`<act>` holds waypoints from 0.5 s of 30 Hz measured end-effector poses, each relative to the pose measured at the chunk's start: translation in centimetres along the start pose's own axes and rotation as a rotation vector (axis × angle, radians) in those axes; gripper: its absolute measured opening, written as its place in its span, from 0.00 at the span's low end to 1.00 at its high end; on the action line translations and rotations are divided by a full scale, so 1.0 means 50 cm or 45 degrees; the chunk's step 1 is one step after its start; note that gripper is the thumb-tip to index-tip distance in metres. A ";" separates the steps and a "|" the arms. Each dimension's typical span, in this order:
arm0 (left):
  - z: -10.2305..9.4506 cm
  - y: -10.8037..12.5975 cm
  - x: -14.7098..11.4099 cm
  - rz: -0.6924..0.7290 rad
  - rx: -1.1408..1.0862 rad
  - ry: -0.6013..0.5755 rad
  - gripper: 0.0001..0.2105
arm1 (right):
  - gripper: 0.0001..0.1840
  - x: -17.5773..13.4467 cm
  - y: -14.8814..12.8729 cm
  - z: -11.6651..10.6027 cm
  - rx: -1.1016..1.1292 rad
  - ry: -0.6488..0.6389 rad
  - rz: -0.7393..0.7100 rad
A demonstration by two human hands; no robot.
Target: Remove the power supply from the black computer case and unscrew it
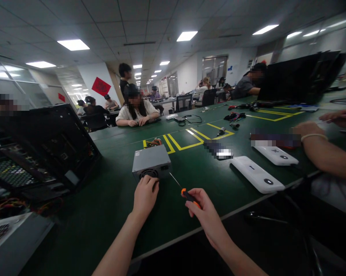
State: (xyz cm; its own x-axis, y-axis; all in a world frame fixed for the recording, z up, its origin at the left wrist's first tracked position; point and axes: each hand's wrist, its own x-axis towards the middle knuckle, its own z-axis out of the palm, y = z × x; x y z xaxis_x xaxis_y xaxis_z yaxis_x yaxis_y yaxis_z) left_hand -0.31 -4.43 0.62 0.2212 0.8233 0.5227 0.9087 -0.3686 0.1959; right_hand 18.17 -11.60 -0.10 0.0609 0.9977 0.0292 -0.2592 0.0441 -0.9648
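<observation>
A grey computer power supply sits on the green table, its fan grille facing me and a bundle of coloured cables behind it. My left hand has its fingers curled against the near, fan side of that box; the fingertips are partly hidden. To the right, my right hand is closed around the black and orange handle of a screwdriver. Its thin shaft slants up and left, the tip close to the box's lower right corner; whether it touches cannot be told.
An open black computer case stands at left, with a grey metal case before it. White power banks and a phone lie at right. Yellow tape marks the table. A neighbour's arm reaches in at right.
</observation>
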 end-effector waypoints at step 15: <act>0.024 0.010 0.015 -0.312 -0.212 -0.190 0.08 | 0.11 -0.012 -0.020 -0.041 -0.137 -0.051 0.072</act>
State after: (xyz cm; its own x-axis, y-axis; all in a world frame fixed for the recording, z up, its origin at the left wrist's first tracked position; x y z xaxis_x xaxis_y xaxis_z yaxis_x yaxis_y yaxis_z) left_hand 0.74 -3.47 0.13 0.0640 0.9457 0.3186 0.8735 -0.2075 0.4404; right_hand 20.38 -12.34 0.31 0.0103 0.9998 -0.0178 -0.1563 -0.0160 -0.9876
